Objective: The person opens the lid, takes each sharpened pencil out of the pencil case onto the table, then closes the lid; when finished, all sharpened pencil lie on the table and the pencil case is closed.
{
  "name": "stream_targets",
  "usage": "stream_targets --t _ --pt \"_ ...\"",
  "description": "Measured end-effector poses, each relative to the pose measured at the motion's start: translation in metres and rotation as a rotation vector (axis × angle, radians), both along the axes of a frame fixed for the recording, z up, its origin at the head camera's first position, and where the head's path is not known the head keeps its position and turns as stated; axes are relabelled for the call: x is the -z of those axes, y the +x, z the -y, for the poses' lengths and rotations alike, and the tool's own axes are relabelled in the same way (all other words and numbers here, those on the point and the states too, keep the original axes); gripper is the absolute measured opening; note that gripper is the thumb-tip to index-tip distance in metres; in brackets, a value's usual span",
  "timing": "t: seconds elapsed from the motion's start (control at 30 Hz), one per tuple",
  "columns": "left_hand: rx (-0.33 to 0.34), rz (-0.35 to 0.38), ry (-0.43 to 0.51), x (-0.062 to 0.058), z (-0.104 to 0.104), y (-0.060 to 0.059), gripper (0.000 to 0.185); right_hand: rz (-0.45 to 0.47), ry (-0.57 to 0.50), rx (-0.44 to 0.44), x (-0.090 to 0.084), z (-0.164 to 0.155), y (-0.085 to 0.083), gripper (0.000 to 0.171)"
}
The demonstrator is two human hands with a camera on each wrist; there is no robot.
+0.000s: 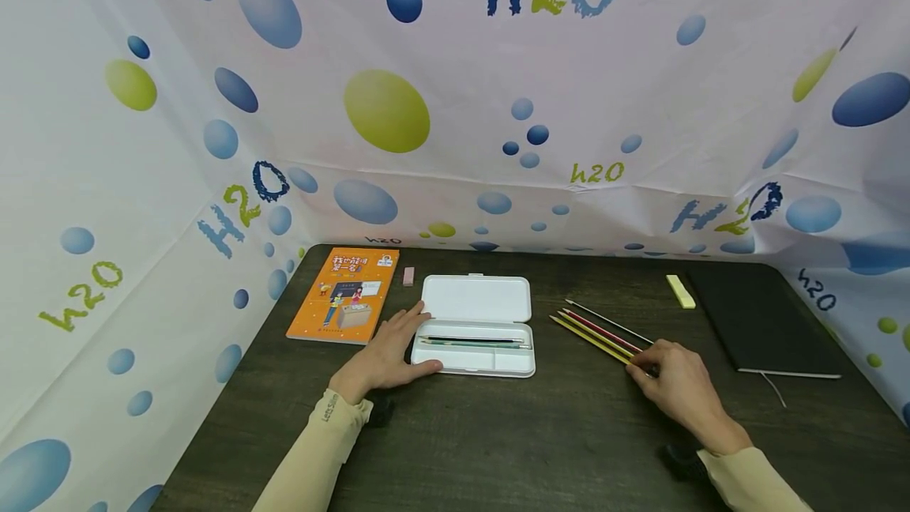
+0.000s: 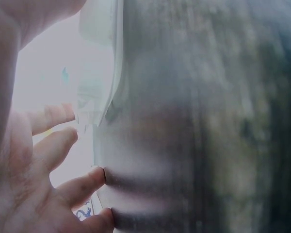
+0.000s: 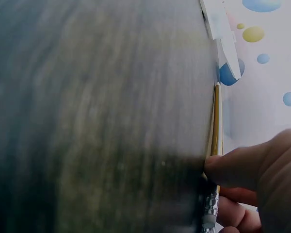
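An open white pencil case (image 1: 462, 361) lies on the table with its lid folded back and two dark pencils (image 1: 465, 344) inside. My left hand (image 1: 387, 350) rests at its left edge, fingers spread and thumb near the front corner. In the left wrist view, the left fingers (image 2: 58, 148) are straight beside the case's blurred white side. To the right, my right hand (image 1: 675, 385) pinches the near ends of yellow pencils (image 1: 592, 340). A red pencil (image 1: 597, 326) and a dark one (image 1: 610, 320) lie alongside. In the right wrist view, the thumb presses a yellow pencil (image 3: 216, 124).
An orange book (image 1: 344, 295) lies at the back left, with a pink eraser (image 1: 408, 276) beside it. At the right are a yellow stick-like block (image 1: 680, 291) and a black notebook (image 1: 764, 322) with a ribbon. Printed cloth (image 1: 455, 46) hangs around the table.
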State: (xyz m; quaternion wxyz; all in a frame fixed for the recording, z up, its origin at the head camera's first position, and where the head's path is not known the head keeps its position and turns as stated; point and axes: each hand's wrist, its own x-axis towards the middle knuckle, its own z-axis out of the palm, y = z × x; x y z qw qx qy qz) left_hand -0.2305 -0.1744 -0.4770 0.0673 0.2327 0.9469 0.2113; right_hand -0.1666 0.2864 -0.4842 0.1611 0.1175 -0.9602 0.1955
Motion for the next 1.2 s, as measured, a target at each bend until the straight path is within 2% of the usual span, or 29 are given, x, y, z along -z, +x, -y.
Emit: stream_targets --t 0.43,0.57,0.7,0.87,1.0,1.2 --pt "-0.001 -0.001 0.003 -0.001 0.0 0.0 0.093 0.01 -0.006 -0.015 -0.002 0.0 -0.002 0.007" --pt "-0.001 0.0 -0.001 0.0 0.0 0.0 0.094 -0.033 -0.042 -0.033 -0.006 0.003 -0.004 0.008" --pt "-0.003 0.0 -0.001 0.0 0.0 0.0 0.094 -0.075 -0.089 -0.093 -0.012 0.01 -0.01 0.009" --pt "0.001 0.003 0.002 -0.001 0.0 0.0 0.093 -0.048 -0.085 -0.182 -0.019 0.032 -0.021 0.008" --pt "0.003 0.008 0.001 -0.002 0.0 0.001 0.093 -0.021 -0.068 -0.256 -0.02 0.057 -0.03 0.015" --pt "0.007 -0.009 0.01 -0.002 -0.001 0.002 0.092 -0.029 -0.074 -0.369 -0.021 0.093 -0.039 0.02"
